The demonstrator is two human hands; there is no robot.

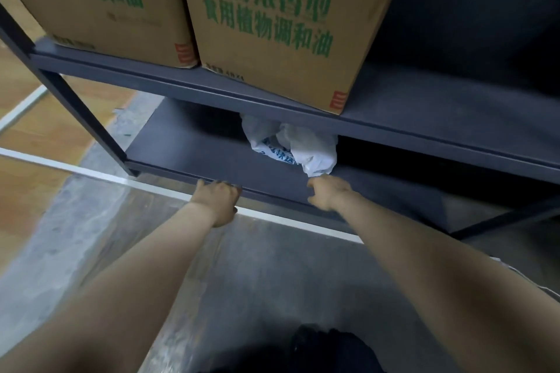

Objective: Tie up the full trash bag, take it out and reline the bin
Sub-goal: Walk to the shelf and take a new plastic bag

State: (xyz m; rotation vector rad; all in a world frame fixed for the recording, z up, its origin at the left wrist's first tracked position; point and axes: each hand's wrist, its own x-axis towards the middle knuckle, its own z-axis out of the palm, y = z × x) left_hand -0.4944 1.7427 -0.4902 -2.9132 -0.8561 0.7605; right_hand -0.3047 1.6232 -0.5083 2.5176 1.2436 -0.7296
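Grey metal shelving (212, 82) holds cardboard boxes (272, 24); floor (257, 281) seemingly concrete.

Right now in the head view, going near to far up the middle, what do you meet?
Black trash bag → concrete floor → hands on bottom shelf edge → white plastic bag → upper shelf → cardboard boxes.

The shelving rack (188, 82) looks like painted metal, dark grey with a dull, matt coat, and its boards are smooth and flat. The two boxes (272, 27) on it are brown corrugated cardboard, matt, printed in green ink with small red marks. Below them the white bag (306, 145) is thin, crinkled plastic with a faint sheen and blue print. The floor (272, 275) is grey concrete, glossy and streaked; off to the left it turns to wood-look planks.
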